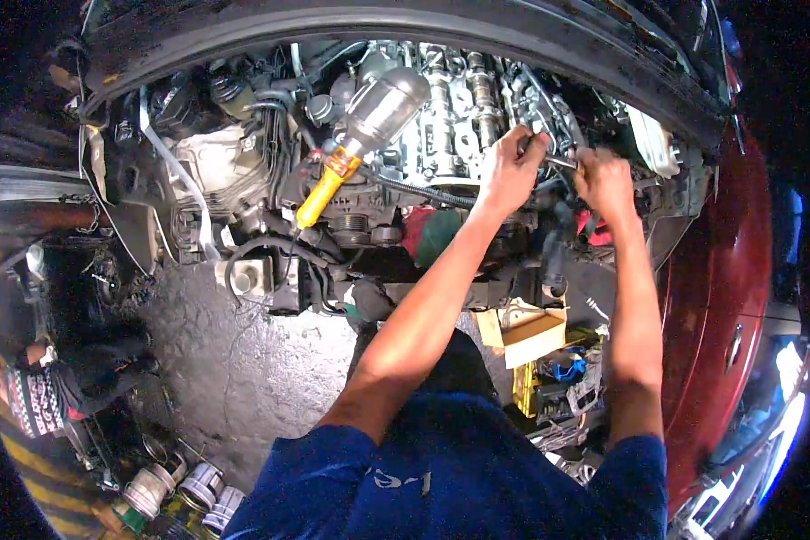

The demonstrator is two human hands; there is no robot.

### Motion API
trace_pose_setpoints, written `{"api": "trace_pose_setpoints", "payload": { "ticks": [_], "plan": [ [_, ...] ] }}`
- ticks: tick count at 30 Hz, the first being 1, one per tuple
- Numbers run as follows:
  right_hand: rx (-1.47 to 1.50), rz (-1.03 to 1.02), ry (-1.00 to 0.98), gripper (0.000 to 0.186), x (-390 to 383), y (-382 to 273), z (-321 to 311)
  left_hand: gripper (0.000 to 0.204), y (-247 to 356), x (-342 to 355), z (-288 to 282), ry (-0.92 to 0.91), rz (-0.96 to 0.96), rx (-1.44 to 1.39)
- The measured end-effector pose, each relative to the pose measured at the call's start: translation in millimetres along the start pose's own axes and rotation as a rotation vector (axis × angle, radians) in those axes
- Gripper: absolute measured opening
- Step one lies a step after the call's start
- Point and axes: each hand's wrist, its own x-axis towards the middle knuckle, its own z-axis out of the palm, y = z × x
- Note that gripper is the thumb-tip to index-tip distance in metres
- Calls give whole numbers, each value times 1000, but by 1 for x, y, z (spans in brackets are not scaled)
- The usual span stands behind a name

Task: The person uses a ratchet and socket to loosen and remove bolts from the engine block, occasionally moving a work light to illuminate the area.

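Over the right side of the opened engine (pixel 459 162), both my hands are closed on one tool, which looks like a ratchet wrench (pixel 562 163) with a shiny metal shaft. My left hand (pixel 511 171) is wrapped round its dark end, beside the exposed camshafts (pixel 481 85). My right hand (pixel 606 184) grips the other end, farther right, and hides most of the handle. What sits beneath the tool's end is hidden by my fingers. A work lamp (pixel 382 108) with a yellow handle (pixel 326 191) lies across the engine's left part and lights it.
The hood edge (pixel 405 27) arches over the far side. An open cardboard box (pixel 535 337) and a tray of tools (pixel 562 382) stand below my right forearm. A dark red car (pixel 720 333) is at right. Another person (pixel 45 396) sits at far left, near several tins (pixel 153 490).
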Motion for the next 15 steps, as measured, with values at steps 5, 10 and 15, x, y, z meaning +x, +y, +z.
{"api": "trace_pose_setpoints", "payload": {
  "ticks": [5,10,15],
  "plan": [
    [-50,-279,195,32,35,34,3,35,2,-2,14,22,32,-73],
    [266,326,-398,33,5,-34,-26,37,-4,1,-12,-43,-68,87],
    [275,431,-350,28,-34,-48,-43,54,-1,6,-15,-337,-180,139]
  ]
}}
